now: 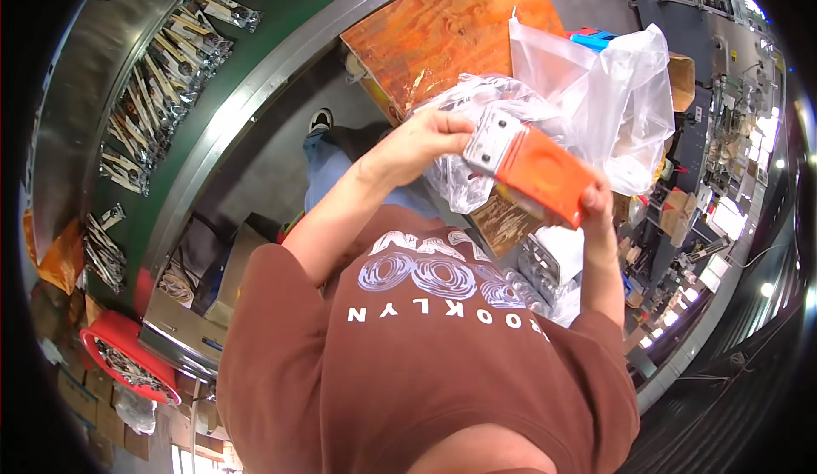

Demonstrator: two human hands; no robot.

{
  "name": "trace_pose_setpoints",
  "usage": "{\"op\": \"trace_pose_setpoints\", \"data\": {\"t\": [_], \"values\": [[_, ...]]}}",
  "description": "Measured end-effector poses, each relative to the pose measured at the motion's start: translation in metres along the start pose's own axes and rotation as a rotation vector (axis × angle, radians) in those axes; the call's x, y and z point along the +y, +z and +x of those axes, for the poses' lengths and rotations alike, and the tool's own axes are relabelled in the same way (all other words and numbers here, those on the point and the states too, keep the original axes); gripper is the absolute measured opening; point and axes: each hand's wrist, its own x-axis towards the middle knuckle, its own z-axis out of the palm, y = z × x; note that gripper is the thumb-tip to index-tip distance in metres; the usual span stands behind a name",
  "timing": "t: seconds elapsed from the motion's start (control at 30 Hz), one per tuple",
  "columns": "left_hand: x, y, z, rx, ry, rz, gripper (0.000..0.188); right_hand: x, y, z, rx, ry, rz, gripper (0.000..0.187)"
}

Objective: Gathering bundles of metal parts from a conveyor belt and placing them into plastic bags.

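Observation:
Both of my hands hold a flat, oblong orange pack [545,170] in front of my chest. Its left end is silvery-white with dark round spots, and the pack slants down to the right. At the pale end, my left hand [436,138] is closed with thumb and fingers pinching the edge. My right hand [597,202] grips the orange end, slightly blurred, its fingers partly hidden behind the pack. Clear crumpled plastic bags [464,186] lie just behind and below it. What the pack contains cannot be made out.
A green conveyor belt [242,44] with a metal rim curves along the left, carrying several wrapped cutlery packs [157,91]. Ahead lies an orange-brown wooden board [451,27] beside a large translucent bag [587,74]. A red basket [111,325] of small packs stands lower left.

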Motion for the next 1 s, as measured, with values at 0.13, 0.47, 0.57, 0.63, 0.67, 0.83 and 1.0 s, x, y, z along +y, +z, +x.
{"op": "trace_pose_setpoints", "data": {"t": [0.13, 0.47, 0.57, 0.63, 0.67, 0.83, 1.0], "values": [[0.010, 0.001, -0.021, 0.054, 0.087, 0.053, 0.017, -0.015, 0.028, -0.008, -0.205, -0.168, -0.266, 0.047], [0.014, -0.141, 0.028, 0.301, -0.092, 0.160, 0.039, -0.088, 0.027, 0.004, 0.172, 0.249, -0.305, 0.052], [-0.011, -0.178, 0.068, 0.479, -0.199, 0.492, 0.039, -0.087, 0.037, 0.063, 0.093, 0.352, -0.450, 0.038], [-0.050, -0.205, 0.095, 0.563, -0.244, 0.574, 0.042, -0.075, 0.042, 0.091, 0.063, 0.402, -0.500, 0.038], [-0.071, -0.205, 0.102, 0.657, -0.169, 0.917, 0.041, -0.064, 0.042, 0.100, 0.040, 0.449, -0.537, 0.038], [-0.117, -0.169, 0.106, 0.802, -0.279, 1.513, 0.040, -0.042, 0.032, 0.102, 0.049, 0.552, -0.564, 0.041], [-0.083, -0.057, 0.042, 0.690, 0.781, 1.166, 0.010, -0.043, 0.021, 0.092, 0.106, 0.564, -0.523, 0.045]]}}
